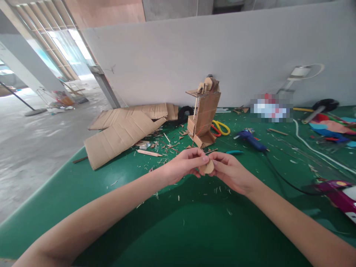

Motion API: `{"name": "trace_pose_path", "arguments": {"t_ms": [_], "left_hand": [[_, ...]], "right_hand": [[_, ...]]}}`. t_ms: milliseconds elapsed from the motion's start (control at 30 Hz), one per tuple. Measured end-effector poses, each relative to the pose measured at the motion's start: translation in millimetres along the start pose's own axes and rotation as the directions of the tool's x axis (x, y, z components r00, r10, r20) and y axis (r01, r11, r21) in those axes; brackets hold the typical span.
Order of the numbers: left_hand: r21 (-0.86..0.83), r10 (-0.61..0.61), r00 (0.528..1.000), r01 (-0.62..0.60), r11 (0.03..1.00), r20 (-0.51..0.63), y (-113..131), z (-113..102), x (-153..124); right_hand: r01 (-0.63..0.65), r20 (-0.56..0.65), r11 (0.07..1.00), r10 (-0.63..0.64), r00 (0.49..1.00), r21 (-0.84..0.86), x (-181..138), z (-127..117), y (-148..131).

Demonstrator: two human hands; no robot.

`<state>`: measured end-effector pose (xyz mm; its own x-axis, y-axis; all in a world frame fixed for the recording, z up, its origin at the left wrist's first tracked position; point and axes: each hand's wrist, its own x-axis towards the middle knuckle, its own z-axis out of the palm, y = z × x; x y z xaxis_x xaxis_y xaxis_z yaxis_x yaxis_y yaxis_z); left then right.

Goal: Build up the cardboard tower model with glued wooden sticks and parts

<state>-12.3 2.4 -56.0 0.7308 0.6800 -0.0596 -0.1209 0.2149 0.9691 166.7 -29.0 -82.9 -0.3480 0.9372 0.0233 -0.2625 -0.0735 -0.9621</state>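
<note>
Both hands meet over the green table [83, 193], a little in front of a cardboard tower model [204, 115]. My left hand [186, 163] and my right hand [229, 170] pinch a small round cardboard piece [208, 167] between their fingertips. The piece is held just above the tabletop. Fingers of both hands are curled around it.
Large flat cardboard sheets [122, 129] lie at the back left. Yellow-and-red scissors [221, 128], a blue glue gun [251, 139] with a black cord, teal pliers [234, 152] and cardboard scraps are scattered behind the hands. A magenta tool [338, 193] lies at right. A grey partition wall backs the table.
</note>
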Motion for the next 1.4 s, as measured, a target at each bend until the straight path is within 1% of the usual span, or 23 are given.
{"name": "trace_pose_path", "arguments": {"t_ms": [133, 400, 533, 667, 700, 867, 1100, 1267, 1400], "left_hand": [[-0.031, -0.041, 0.999, 0.041, 0.999, 0.007, -2.8, 0.5, -0.3], [-0.028, -0.055, 0.999, 0.054, 0.998, -0.002, -2.6, 3.6, -1.0], [-0.083, -0.04, 0.998, 0.043, 0.996, 0.039, -0.6, 0.9, -1.3], [-0.19, -0.055, 0.992, 0.076, 0.979, 0.113, -1.7, -0.9, -1.2], [-0.193, -0.057, 0.992, 0.078, 0.978, 0.113, -2.3, -1.0, -1.1], [-0.151, -0.064, 0.997, 0.07, 0.986, 0.039, -4.8, 0.0, -0.1], [-0.198, -0.025, 0.999, 0.029, 0.98, 0.022, -9.1, 0.9, 1.1], [-0.162, -0.021, 1.0, 0.022, 0.987, 0.006, -11.6, 0.4, 1.5], [-0.184, -0.031, 0.999, 0.034, 0.982, 0.021, -11.6, 0.8, 0.9]], "right_hand": [[-0.005, -0.003, 1.0, 0.005, 1.0, 0.008, 0.5, 1.2, 1.4], [0.003, -0.009, 1.0, -0.003, 1.0, -0.011, 0.2, 0.8, 0.5], [0.027, -0.012, 0.999, -0.028, 1.0, -0.039, 0.1, 1.6, -3.5], [0.038, -0.001, 0.998, -0.038, 0.999, -0.057, -0.5, 1.6, -5.0], [0.036, -0.004, 0.998, -0.036, 0.999, -0.055, -0.6, 1.5, -4.7], [0.029, -0.019, 0.999, -0.03, 0.999, -0.021, -0.4, 3.3, -2.4], [0.042, -0.071, 0.999, -0.043, 0.997, -0.014, -1.1, 9.6, -5.1], [0.042, -0.131, 0.998, -0.048, 0.99, -0.049, -1.5, 13.1, -6.1], [0.043, -0.116, 0.998, -0.049, 0.992, -0.049, -1.2, 13.3, -5.1]]}}
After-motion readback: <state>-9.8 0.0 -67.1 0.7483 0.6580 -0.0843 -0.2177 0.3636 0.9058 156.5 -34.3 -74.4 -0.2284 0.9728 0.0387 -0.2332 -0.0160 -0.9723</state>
